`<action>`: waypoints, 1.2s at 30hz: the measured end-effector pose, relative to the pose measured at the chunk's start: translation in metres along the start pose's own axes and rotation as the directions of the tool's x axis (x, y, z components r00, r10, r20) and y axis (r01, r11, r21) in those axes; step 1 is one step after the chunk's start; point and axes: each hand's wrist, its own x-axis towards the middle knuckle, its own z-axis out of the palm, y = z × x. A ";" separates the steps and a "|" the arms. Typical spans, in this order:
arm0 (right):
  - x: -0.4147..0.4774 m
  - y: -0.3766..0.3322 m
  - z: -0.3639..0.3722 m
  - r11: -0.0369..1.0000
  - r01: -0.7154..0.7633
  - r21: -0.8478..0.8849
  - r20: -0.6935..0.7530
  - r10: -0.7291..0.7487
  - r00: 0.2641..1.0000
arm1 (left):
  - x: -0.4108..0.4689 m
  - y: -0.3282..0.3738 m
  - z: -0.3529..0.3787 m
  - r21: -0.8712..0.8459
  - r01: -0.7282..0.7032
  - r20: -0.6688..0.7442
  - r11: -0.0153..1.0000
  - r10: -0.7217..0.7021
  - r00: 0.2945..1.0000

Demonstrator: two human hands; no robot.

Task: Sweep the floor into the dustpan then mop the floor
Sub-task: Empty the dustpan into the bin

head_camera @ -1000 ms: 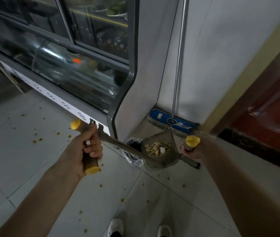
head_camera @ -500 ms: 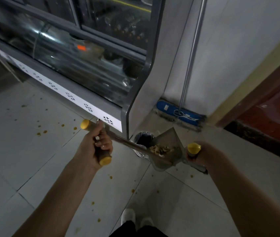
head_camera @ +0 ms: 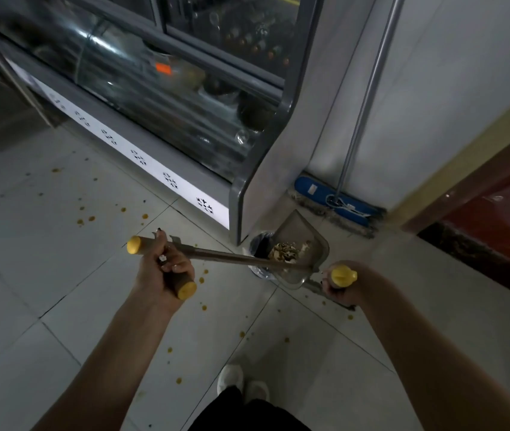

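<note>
One metal dustpan [head_camera: 305, 234], loaded with debris [head_camera: 284, 251], hangs tilted over the black-lined bin [head_camera: 259, 244] at the display case [head_camera: 266, 181] corner. Left grip [head_camera: 163, 269] is closed round yellow-capped handles [head_camera: 141, 244], and right grip [head_camera: 340, 290] round another. Behind, the mop [head_camera: 334, 202] leans against the wall.

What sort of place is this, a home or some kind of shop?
Probably a small food shop or eatery: a glass-fronted display case holding bottles, a tiled floor spotted with spills, and a flat mop leaning against the wall.

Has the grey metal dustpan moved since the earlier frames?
Yes. The grey metal dustpan has shifted left toward the small black-lined bin, now overlapping its rim.
</note>
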 end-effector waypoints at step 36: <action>-0.018 0.125 0.121 0.987 -0.111 -0.119 0.107 0.124 0.987 | 0.009 0.055 -0.156 -0.166 0.110 -0.397 0.980 -0.169 0.902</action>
